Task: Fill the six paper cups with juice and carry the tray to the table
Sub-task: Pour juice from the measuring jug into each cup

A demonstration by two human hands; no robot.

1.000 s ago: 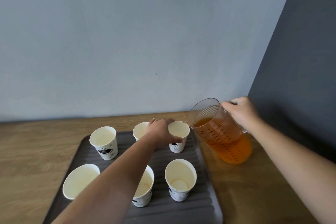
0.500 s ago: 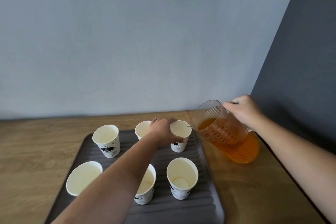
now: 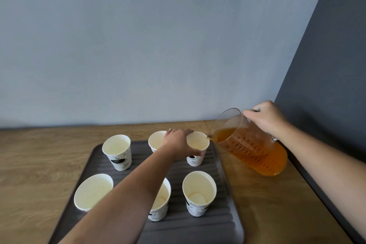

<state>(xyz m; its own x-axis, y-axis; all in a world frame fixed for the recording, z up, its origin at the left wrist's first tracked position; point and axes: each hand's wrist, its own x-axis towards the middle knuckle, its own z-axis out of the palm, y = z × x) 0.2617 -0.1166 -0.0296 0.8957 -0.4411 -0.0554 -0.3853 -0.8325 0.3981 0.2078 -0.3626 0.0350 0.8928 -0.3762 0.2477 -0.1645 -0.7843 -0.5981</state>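
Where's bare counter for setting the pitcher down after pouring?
Bare wood right of the tray, under and before the pitcher, bounded by the dark wall. More left of the tray. The tray is crowded: six cups, the left hand steadying the back-right cup.

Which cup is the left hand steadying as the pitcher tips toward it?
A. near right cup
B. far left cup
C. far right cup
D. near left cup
C: the left hand grips the far right cup on the tray, and the pitcher in the right hand has its spout at that rim.
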